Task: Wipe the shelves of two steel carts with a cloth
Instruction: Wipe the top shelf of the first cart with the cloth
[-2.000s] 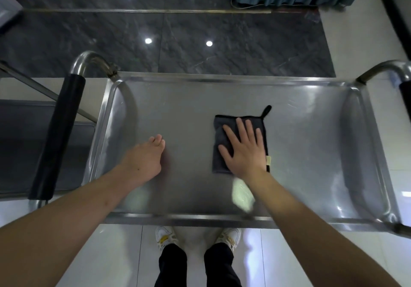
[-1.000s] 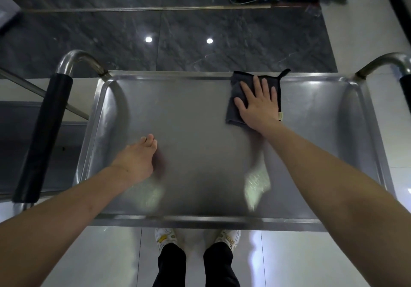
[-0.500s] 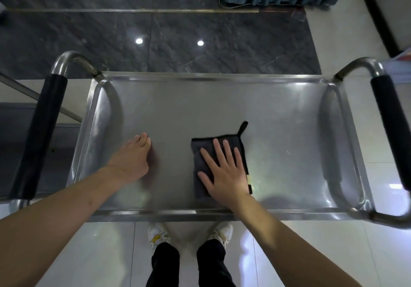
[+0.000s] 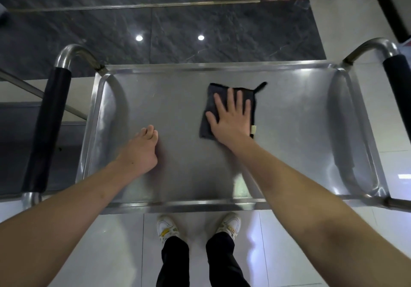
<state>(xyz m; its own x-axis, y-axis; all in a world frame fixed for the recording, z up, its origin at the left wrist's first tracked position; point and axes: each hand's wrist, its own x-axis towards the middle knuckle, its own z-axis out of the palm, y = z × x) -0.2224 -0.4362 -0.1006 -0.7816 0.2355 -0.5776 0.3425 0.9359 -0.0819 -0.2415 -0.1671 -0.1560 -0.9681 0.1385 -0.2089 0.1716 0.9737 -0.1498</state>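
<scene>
1. The cloth (image 4: 229, 109) looks soft, light and limp (likely to bunch if pushed by an edge); it lies under the flat, spread right hand (image 4: 231, 120), best driven by palm pressure.
2. The left hand (image 4: 140, 151) rests loosely curled on the shelf (image 4: 178, 100), holding nothing.
3. Count: one cloth, one shelf being wiped, two black-sleeved handles, one beyond each hand.

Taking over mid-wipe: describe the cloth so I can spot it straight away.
Look at the steel cart's top shelf, between its two black-padded handles. Right of centre and towards the far rim, the right hand presses flat on the cloth. It is a dark square with a loop at its far right corner, the only fabric on the shelf.
</scene>
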